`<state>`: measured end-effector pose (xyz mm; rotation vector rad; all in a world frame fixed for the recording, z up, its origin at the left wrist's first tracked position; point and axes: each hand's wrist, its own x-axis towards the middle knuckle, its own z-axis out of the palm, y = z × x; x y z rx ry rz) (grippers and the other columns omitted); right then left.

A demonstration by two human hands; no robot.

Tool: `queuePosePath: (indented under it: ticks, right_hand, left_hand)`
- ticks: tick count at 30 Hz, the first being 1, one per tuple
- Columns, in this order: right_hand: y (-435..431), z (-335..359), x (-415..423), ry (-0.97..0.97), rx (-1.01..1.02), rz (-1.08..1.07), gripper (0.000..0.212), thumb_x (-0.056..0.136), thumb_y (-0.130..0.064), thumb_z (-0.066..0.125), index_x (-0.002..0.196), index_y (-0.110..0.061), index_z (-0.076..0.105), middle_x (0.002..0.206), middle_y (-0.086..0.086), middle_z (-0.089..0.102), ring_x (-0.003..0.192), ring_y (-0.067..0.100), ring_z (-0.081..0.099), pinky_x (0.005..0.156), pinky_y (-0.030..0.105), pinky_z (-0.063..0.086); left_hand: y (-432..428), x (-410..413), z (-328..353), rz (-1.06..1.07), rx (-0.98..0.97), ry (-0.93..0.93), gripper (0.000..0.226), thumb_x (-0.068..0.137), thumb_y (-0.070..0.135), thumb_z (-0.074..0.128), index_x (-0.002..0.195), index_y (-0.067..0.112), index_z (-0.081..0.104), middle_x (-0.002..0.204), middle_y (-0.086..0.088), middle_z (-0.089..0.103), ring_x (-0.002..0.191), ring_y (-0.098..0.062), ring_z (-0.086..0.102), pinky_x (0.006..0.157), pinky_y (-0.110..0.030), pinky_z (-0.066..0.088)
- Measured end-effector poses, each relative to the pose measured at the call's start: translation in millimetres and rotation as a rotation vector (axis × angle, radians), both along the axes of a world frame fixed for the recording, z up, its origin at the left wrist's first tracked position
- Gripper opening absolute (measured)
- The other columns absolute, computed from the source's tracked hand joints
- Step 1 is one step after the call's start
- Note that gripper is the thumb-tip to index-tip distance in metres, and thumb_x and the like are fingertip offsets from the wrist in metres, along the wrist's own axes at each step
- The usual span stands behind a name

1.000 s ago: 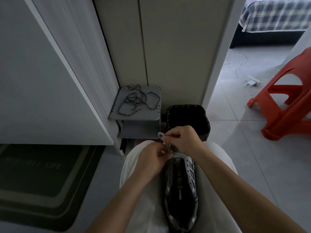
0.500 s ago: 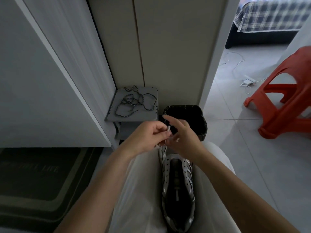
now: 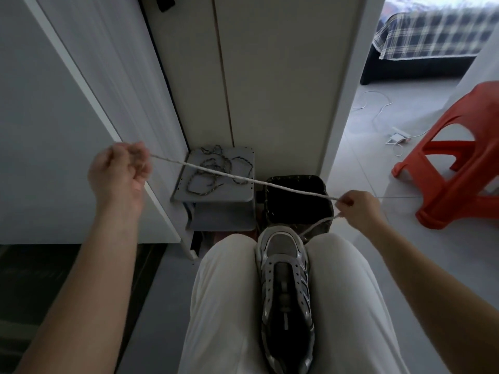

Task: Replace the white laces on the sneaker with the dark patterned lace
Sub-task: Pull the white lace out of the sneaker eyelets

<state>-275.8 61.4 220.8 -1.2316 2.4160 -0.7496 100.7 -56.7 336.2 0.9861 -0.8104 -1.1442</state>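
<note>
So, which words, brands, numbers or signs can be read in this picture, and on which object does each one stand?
No text can be read in this view.
Dark mat: faint marks, perhaps letters, too dim and blurred to read.
Sneaker: no brand or number legible.
White lace: no print visible.

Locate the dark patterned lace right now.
Head view, left of centre: the dark lace lies in a loose tangle on the grey shelf, just left of the black bin, with the stretched white lace crossing in front of it.
</note>
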Motion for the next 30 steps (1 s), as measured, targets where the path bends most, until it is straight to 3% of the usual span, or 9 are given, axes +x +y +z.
queuePosePath:
  ticks: [4, 7, 9, 13, 17, 21, 25, 27, 30]
  right_hand:
    - [-11.4, 30.2, 18.0, -0.320, -0.216, 0.096, 0.007, 0.086, -0.017, 0.065, 0.083, -0.013, 0.069, 0.067, -0.001, 0.070, 0.048, 0.001, 0.061, 0.047, 0.018, 0.047]
    - [-23.5, 73.4, 53.4, -0.447, -0.346, 0.266, 0.010, 0.087, -0.011, 0.063, 0.078, -0.017, 0.064, 0.064, -0.003, 0.068, 0.045, 0.001, 0.057, 0.048, 0.014, 0.046]
    - [-27.7, 102.9, 70.0, -0.524, -0.422, 0.336, 0.010, 0.088, -0.007, 0.061, 0.079, -0.011, 0.062, 0.065, 0.002, 0.065, 0.045, 0.003, 0.054, 0.049, 0.015, 0.048]
    - [-27.1, 142.0, 85.3, -0.665, -0.472, 0.449, 0.005, 0.089, -0.006, 0.060, 0.088, -0.003, 0.064, 0.072, 0.006, 0.067, 0.052, 0.007, 0.055, 0.057, 0.018, 0.052]
    - [-29.3, 146.9, 70.6, -0.764, -0.631, 0.347, 0.007, 0.086, -0.012, 0.064, 0.091, -0.008, 0.067, 0.072, 0.002, 0.064, 0.056, 0.009, 0.055, 0.060, 0.023, 0.049]
    - [-31.0, 108.1, 53.1, -0.380, -0.294, 0.314, 0.043, 0.073, -0.028, 0.078, 0.108, -0.007, 0.066, 0.087, 0.005, 0.064, 0.072, 0.011, 0.055, 0.067, 0.022, 0.044]
    - [-32.6, 67.3, 54.7, -0.264, -0.187, 0.256, 0.020, 0.080, -0.028, 0.072, 0.087, -0.010, 0.072, 0.063, -0.001, 0.060, 0.055, 0.011, 0.050, 0.056, 0.023, 0.043]
    - [-33.5, 59.8, 47.3, -0.390, -0.266, 0.159, 0.014, 0.082, -0.022, 0.070, 0.085, -0.009, 0.070, 0.059, -0.002, 0.060, 0.053, 0.012, 0.051, 0.057, 0.023, 0.047]
    - [-34.0, 70.8, 39.4, -0.771, -0.475, 0.053, 0.008, 0.084, -0.010, 0.067, 0.077, -0.009, 0.066, 0.062, 0.001, 0.061, 0.055, 0.009, 0.057, 0.058, 0.015, 0.051]
  left_hand:
    - [9.2, -40.6, -41.0, -0.294, 0.132, -0.909, 0.022, 0.100, 0.013, 0.039, 0.106, 0.005, 0.059, 0.081, -0.004, 0.056, 0.064, -0.015, 0.051, 0.063, -0.035, 0.050]
    - [37.7, -95.4, -60.7, -0.562, 0.026, -1.196, 0.023, 0.100, 0.027, 0.040, 0.107, 0.013, 0.057, 0.095, -0.007, 0.062, 0.081, -0.021, 0.058, 0.077, -0.040, 0.050]
    - [50.7, -128.7, -66.5, -0.699, -0.071, -1.200, 0.029, 0.095, 0.034, 0.050, 0.113, 0.012, 0.057, 0.099, -0.014, 0.065, 0.087, -0.024, 0.062, 0.073, -0.035, 0.046]
    - [57.2, -176.2, -54.8, -0.761, -0.271, -1.123, 0.032, 0.091, 0.030, 0.059, 0.107, 0.003, 0.064, 0.071, -0.007, 0.062, 0.065, -0.014, 0.059, 0.066, -0.023, 0.039]
    - [42.3, -192.9, -27.0, -0.709, -0.221, -0.939, 0.032, 0.097, 0.025, 0.048, 0.080, 0.010, 0.069, 0.055, 0.007, 0.054, 0.048, -0.001, 0.051, 0.055, -0.015, 0.043]
    - [20.2, -191.8, 23.4, -0.767, -0.040, -0.427, 0.030, 0.097, 0.024, 0.050, 0.073, 0.013, 0.064, 0.060, -0.002, 0.055, 0.048, -0.009, 0.050, 0.046, -0.020, 0.046]
    - [0.6, -187.4, 64.6, -0.661, -0.054, -0.175, 0.024, 0.095, 0.020, 0.054, 0.075, 0.011, 0.064, 0.053, 0.004, 0.053, 0.046, -0.004, 0.049, 0.046, -0.020, 0.046]
    - [-13.1, -180.7, 65.5, -0.475, -0.044, -0.283, 0.021, 0.096, 0.018, 0.052, 0.077, 0.011, 0.061, 0.060, 0.003, 0.051, 0.047, -0.004, 0.046, 0.047, -0.018, 0.044]
    - [-24.9, -168.4, 36.9, -0.374, -0.101, -0.959, 0.020, 0.098, 0.021, 0.046, 0.092, 0.007, 0.059, 0.078, -0.003, 0.057, 0.060, -0.009, 0.054, 0.055, -0.021, 0.049]
